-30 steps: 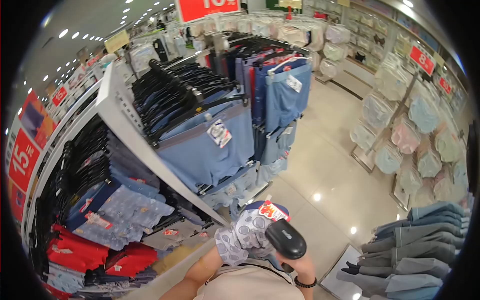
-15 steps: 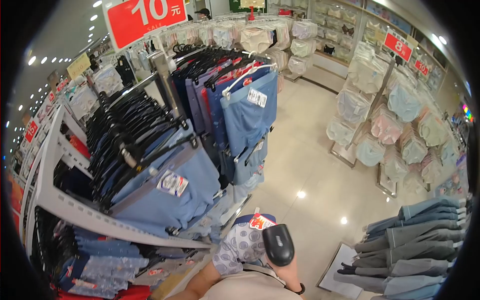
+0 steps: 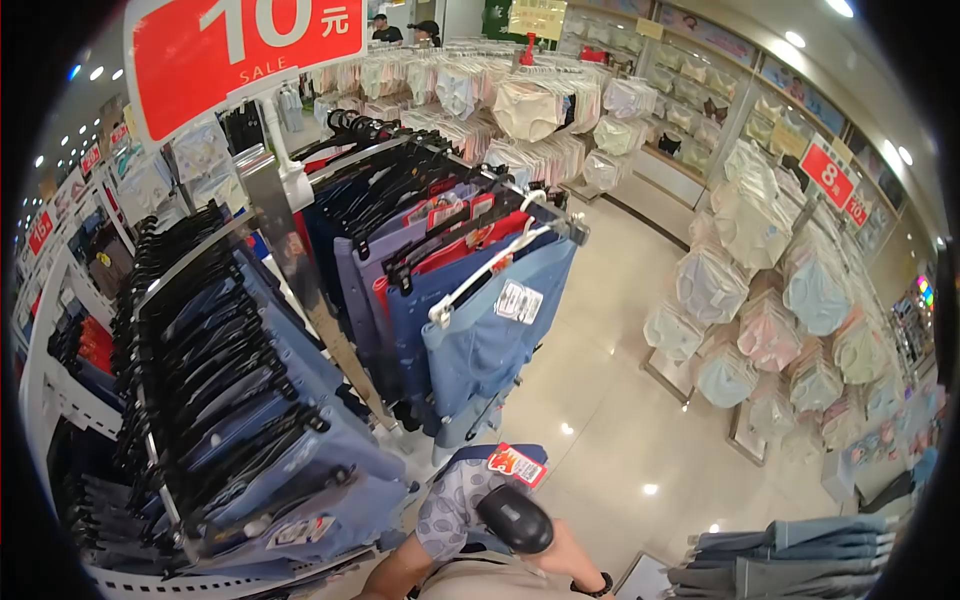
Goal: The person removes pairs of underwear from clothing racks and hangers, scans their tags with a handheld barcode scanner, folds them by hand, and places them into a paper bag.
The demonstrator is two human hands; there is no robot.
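At the bottom middle, my right hand (image 3: pixel 567 552) is wrapped round a black handheld barcode scanner (image 3: pixel 515 519). A grey-lilac pair of boxer briefs (image 3: pixel 446 514) with a dark round pattern and navy waistband lies at the end of my left forearm (image 3: pixel 398 569). The cloth covers my left hand, so its fingers are hidden; the garment is held up there. A red and white tag (image 3: pixel 516 464) sticks out from the waistband, just beyond the scanner's head. The scanner overlaps the right side of the briefs.
Blue and navy briefs (image 3: pixel 485 320) hang on a rack ahead, beside a long row of black hangers (image 3: pixel 215 400) on the left. Pale packaged underwear (image 3: pixel 770 330) fills stands at right. Folded grey-blue clothes (image 3: pixel 790 550) lie lower right. A red sale sign (image 3: pixel 245 60) hangs above.
My view has shifted, bringing the left rack nearer. The scanner has tilted and moved down-left in view, and the tag now shows more fully beyond it. Both items stay in my hands.
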